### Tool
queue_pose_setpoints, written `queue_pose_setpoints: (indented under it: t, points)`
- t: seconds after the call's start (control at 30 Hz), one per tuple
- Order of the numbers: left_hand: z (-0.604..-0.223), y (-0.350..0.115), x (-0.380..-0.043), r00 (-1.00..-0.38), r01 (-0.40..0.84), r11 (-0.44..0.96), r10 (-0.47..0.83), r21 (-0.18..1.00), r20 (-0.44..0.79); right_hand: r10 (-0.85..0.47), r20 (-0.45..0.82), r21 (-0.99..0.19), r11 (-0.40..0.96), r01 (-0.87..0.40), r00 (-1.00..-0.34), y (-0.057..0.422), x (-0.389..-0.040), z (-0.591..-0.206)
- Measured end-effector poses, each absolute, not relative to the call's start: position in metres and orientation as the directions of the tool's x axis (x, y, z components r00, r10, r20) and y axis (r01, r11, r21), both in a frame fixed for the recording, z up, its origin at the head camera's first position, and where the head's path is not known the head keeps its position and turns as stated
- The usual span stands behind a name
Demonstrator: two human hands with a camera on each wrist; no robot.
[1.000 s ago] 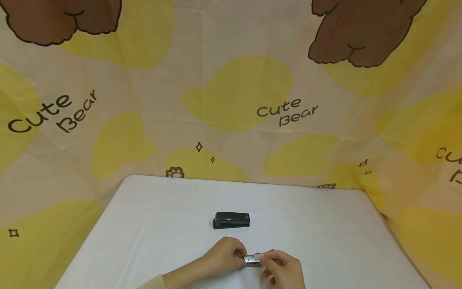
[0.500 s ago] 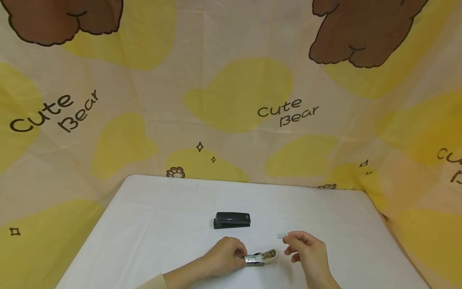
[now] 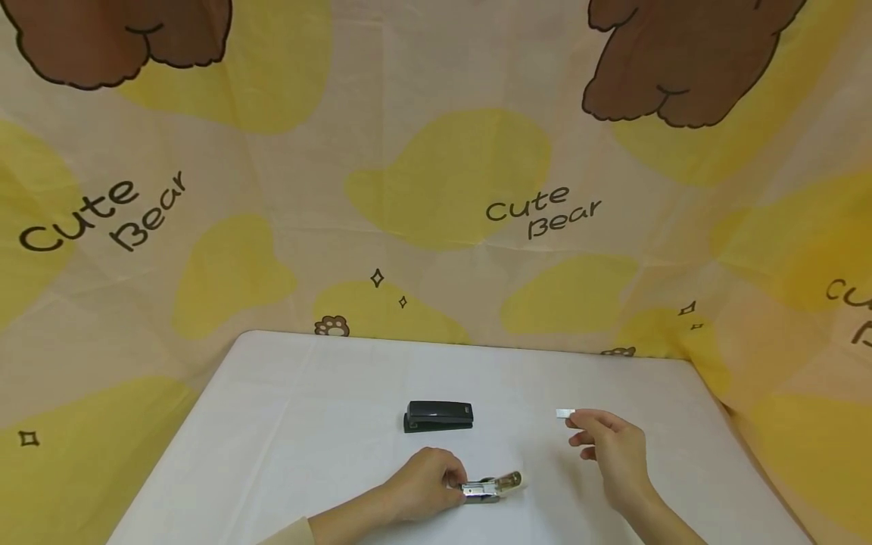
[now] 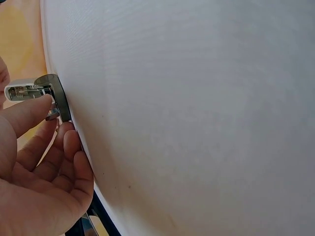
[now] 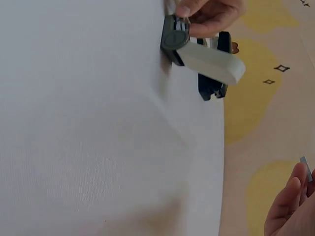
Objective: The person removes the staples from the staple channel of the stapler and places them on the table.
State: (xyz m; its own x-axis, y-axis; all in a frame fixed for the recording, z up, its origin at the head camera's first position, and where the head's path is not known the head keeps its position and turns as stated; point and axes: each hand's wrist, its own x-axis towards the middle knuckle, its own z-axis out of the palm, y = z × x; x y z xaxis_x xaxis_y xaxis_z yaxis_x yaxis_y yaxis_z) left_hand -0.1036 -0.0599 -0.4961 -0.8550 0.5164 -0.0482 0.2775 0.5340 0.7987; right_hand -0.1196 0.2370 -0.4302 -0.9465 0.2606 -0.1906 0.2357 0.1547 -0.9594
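A small white and grey-green stapler [image 3: 481,490] sits near the front of the table, its top swung far back so that the metal staple channel shows. My left hand [image 3: 425,484] grips its left end between thumb and fingers; the left wrist view shows the thumb against the channel of the stapler [image 4: 60,98]. To the right and above the table, my right hand [image 3: 616,458] pinches a short silvery strip of staples [image 3: 564,413]. In the right wrist view the strip [image 5: 306,168] pokes out from the fingertips, and the raised white top of the stapler [image 5: 211,63] is visible.
Behind my left hand a black stapler [image 3: 439,415] stands on the white table [image 3: 327,401]. A curtain [image 3: 436,174] with yellow patches and bears hangs at the table's back edge and along the sides.
My right hand has pulled away from the opened stapler, moving right and farther back with the staple strip. My left hand keeps its grip in the same place.
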Motion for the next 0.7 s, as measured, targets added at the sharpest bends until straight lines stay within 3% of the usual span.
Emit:
queue_pose_setpoints:
  t: [0.33, 0.7]
  points:
    - [-0.496, -0.059, -0.104, -0.858, 0.272, 0.552, 0.51, 0.788, -0.062, 0.283, -0.255, -0.931, 0.187, 0.314, -0.925, 0.269, -0.146, -0.458]
    - [-0.496, -0.059, -0.104, -0.86, 0.264, 0.566, 0.504, 0.781, -0.075, 0.221, -0.315, -0.891, 0.266, 0.368, -0.923, 0.287, -0.158, -0.484]
